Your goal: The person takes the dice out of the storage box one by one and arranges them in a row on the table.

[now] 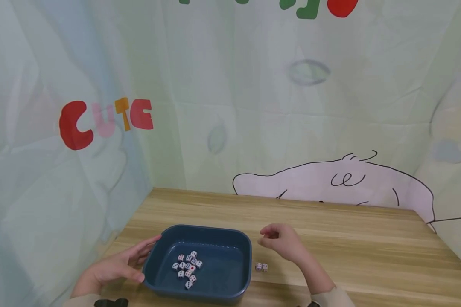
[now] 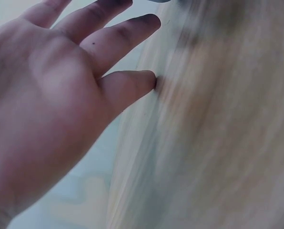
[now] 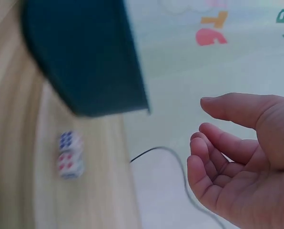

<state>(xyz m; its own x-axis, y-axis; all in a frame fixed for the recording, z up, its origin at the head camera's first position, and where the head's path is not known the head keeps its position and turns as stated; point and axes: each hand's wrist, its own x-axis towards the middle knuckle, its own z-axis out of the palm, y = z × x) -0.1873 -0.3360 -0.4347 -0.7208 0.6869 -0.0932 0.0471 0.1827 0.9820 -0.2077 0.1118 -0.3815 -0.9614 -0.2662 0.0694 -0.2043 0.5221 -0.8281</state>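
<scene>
A dark blue rectangular tray rests on the wooden table, with several white dice grouped in its left half. My left hand lies along the tray's left side, its thumb and fingers spread at the rim. In the left wrist view those fingers are extended, and the palm holds nothing. Just off the tray's right side, two dice sit side by side on the table. Above and beyond them hovers my right hand, fingers loosely bent. The right wrist view shows a gap between its thumb and fingers, with nothing held.
The wooden table reaches back to a printed curtain with coloured letters and a cartoon outline. Another curtain side stands close on the left. A thin dark cable shows in the right wrist view.
</scene>
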